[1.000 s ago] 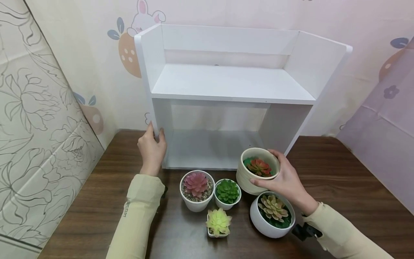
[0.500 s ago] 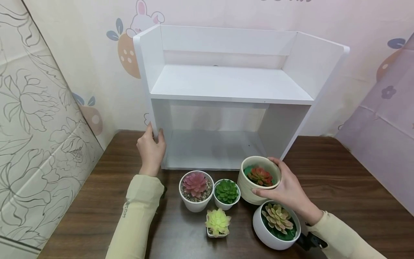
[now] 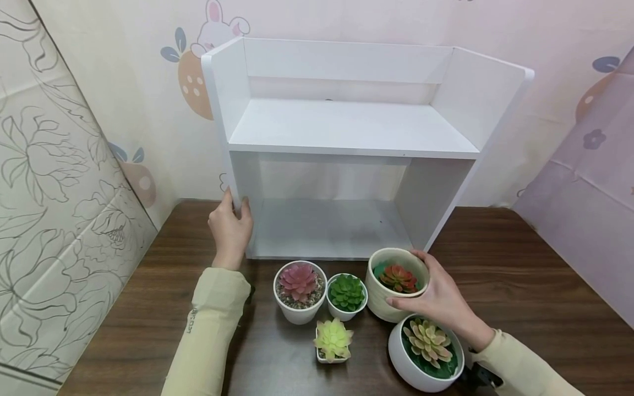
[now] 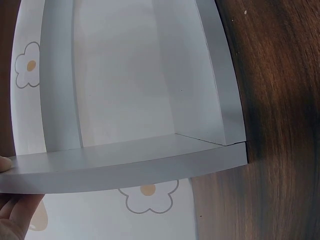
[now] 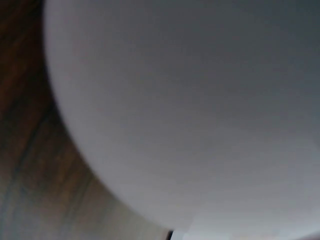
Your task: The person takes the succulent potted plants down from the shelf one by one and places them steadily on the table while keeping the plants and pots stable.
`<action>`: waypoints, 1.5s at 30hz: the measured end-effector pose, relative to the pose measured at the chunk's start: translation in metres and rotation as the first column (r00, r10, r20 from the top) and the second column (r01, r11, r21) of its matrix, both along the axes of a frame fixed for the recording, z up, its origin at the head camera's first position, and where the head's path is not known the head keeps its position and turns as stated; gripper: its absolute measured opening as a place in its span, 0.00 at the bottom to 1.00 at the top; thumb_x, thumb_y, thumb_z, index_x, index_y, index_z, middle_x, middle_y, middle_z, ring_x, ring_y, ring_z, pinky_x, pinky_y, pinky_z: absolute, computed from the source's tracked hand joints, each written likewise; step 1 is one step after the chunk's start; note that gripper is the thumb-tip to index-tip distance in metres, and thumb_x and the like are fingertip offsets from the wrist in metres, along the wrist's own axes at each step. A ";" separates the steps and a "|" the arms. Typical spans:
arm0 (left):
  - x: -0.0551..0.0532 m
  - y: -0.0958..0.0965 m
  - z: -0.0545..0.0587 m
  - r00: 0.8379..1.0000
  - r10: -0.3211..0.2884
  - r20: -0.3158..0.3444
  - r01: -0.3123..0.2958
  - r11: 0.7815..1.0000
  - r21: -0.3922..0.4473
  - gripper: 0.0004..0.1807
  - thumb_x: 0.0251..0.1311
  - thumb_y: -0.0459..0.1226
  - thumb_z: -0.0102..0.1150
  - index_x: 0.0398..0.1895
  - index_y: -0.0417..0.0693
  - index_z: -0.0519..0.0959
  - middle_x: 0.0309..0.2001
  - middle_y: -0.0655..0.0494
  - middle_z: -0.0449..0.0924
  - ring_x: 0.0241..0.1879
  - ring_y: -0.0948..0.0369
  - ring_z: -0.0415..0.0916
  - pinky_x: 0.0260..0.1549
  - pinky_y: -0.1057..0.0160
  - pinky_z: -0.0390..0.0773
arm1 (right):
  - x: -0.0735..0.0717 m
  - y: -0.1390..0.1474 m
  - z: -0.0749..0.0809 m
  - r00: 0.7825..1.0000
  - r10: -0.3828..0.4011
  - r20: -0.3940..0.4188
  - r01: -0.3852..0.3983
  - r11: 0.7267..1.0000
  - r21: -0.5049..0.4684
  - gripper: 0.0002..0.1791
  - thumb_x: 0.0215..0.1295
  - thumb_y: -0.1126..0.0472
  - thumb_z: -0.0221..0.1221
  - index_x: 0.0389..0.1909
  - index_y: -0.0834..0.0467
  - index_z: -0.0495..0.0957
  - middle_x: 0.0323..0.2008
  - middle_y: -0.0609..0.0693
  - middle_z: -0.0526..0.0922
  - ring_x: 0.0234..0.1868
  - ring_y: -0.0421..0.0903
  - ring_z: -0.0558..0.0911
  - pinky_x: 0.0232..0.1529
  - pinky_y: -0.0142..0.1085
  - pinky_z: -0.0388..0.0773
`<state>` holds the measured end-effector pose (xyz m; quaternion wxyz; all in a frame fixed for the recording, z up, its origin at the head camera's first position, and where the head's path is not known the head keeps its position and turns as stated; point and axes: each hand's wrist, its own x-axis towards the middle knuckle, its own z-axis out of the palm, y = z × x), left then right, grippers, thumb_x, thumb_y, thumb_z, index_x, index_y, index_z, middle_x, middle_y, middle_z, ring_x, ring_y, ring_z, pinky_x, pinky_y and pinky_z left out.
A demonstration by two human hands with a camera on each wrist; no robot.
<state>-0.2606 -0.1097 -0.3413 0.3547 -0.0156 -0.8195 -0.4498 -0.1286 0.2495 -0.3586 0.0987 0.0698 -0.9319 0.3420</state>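
Note:
My left hand (image 3: pixel 230 231) grips the left side panel of a white two-tier shelf (image 3: pixel 354 149). In the left wrist view the thumb and fingers (image 4: pixel 25 210) lie on either side of that panel. My right hand (image 3: pixel 446 291) holds a cream ribbed pot (image 3: pixel 383 302) by its right side; a red succulent (image 3: pixel 398 278) sits inside. Close in front of it, beneath the right wrist, is a round white pot (image 3: pixel 413 374) with a yellowish succulent (image 3: pixel 428 342). A blurred pale curved surface (image 5: pixel 185 125) fills most of the right wrist view.
Left of the cream pot stand a white pot with a pink succulent (image 3: pixel 299 283), a small pot with a green succulent (image 3: pixel 346 292) and a square pot with a lime succulent (image 3: pixel 334 339). All rest on a dark wooden table (image 3: pixel 163 286), with patterned cloth (image 3: pixel 119 99) behind.
The cream pot has come toward me in my right hand, away from the shelf's front edge. The round white pot has shifted nearer and slightly right. My left hand stays on the shelf.

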 end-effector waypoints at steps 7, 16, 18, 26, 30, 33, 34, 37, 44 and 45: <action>0.000 0.000 0.000 1.000 -0.002 0.001 0.002 1.000 0.004 0.16 0.65 0.32 0.53 0.54 0.34 0.75 0.51 0.36 0.80 0.51 0.43 0.79 0.46 0.45 0.79 | 0.001 0.001 -0.005 1.000 -0.001 -0.019 0.001 1.000 0.009 0.57 0.37 0.50 0.78 0.67 0.65 0.58 0.54 0.63 0.74 0.51 0.57 0.76 0.46 0.50 0.74; 0.001 -0.002 0.001 1.000 0.000 0.012 0.000 1.000 0.012 0.16 0.66 0.33 0.52 0.54 0.34 0.75 0.51 0.36 0.80 0.51 0.43 0.79 0.46 0.45 0.79 | 0.003 0.003 -0.008 0.999 0.024 -0.033 -0.022 0.999 0.039 0.58 0.36 0.50 0.78 0.66 0.66 0.59 0.54 0.60 0.74 0.52 0.55 0.77 0.45 0.45 0.75; 0.001 -0.002 0.001 1.000 0.002 0.012 -0.002 1.000 0.013 0.16 0.66 0.33 0.52 0.54 0.34 0.74 0.51 0.36 0.80 0.51 0.43 0.79 0.46 0.44 0.79 | 0.003 0.003 -0.008 0.999 0.034 -0.034 -0.032 0.998 0.047 0.58 0.36 0.49 0.78 0.66 0.67 0.58 0.54 0.61 0.74 0.52 0.55 0.77 0.46 0.47 0.75; 0.001 -0.004 0.000 1.000 0.001 0.007 -0.002 1.000 0.013 0.16 0.65 0.32 0.53 0.54 0.33 0.74 0.51 0.35 0.80 0.51 0.42 0.79 0.46 0.44 0.79 | 0.002 0.005 -0.010 0.997 0.061 -0.056 -0.058 0.996 0.066 0.58 0.34 0.49 0.78 0.66 0.67 0.59 0.55 0.60 0.74 0.53 0.55 0.76 0.47 0.48 0.74; 0.000 -0.005 0.000 1.000 0.008 0.003 -0.008 1.000 0.011 0.16 0.65 0.32 0.53 0.54 0.33 0.75 0.51 0.35 0.80 0.51 0.42 0.79 0.46 0.44 0.79 | 0.001 0.006 -0.011 0.996 0.072 -0.056 -0.068 0.996 0.065 0.59 0.35 0.49 0.78 0.67 0.67 0.58 0.57 0.60 0.73 0.54 0.55 0.76 0.48 0.47 0.73; 0.000 -0.005 0.000 1.000 0.009 0.007 -0.009 1.000 0.011 0.16 0.65 0.32 0.53 0.53 0.34 0.75 0.51 0.35 0.80 0.51 0.43 0.79 0.47 0.44 0.79 | 0.000 0.006 -0.010 0.996 0.079 -0.044 -0.077 0.995 0.063 0.60 0.36 0.48 0.78 0.68 0.66 0.57 0.58 0.60 0.72 0.55 0.55 0.75 0.48 0.48 0.73; 0.000 -0.006 0.000 1.000 0.010 0.010 -0.010 1.000 0.011 0.15 0.65 0.33 0.53 0.53 0.34 0.75 0.51 0.35 0.80 0.51 0.43 0.79 0.47 0.44 0.79 | 0.001 0.006 -0.010 0.996 0.082 -0.037 -0.079 0.995 0.060 0.60 0.36 0.48 0.78 0.68 0.65 0.56 0.58 0.60 0.72 0.55 0.55 0.75 0.49 0.48 0.73; 0.001 -0.007 -0.001 1.000 0.012 0.017 -0.012 1.000 0.013 0.15 0.65 0.32 0.52 0.53 0.34 0.75 0.51 0.36 0.80 0.51 0.43 0.79 0.47 0.44 0.79 | 0.002 0.006 -0.011 0.995 0.096 -0.016 -0.095 0.995 0.040 0.60 0.38 0.47 0.77 0.70 0.63 0.55 0.58 0.59 0.72 0.56 0.56 0.75 0.50 0.51 0.73; 0.003 -0.010 0.000 1.000 0.012 0.009 -0.012 1.000 0.010 0.15 0.66 0.33 0.52 0.53 0.34 0.75 0.51 0.35 0.80 0.50 0.43 0.80 0.45 0.44 0.80 | 0.003 0.009 -0.010 0.990 0.141 0.017 -0.141 0.990 -0.018 0.60 0.41 0.50 0.76 0.73 0.56 0.50 0.64 0.60 0.67 0.62 0.59 0.70 0.54 0.56 0.68; 0.003 -0.011 0.000 1.000 0.011 0.007 -0.011 1.000 0.006 0.15 0.66 0.33 0.52 0.53 0.34 0.75 0.51 0.35 0.80 0.50 0.42 0.80 0.45 0.44 0.80 | 0.003 0.010 -0.009 0.989 0.150 0.019 -0.149 0.988 -0.025 0.60 0.42 0.51 0.76 0.74 0.56 0.50 0.65 0.61 0.66 0.63 0.59 0.69 0.55 0.56 0.67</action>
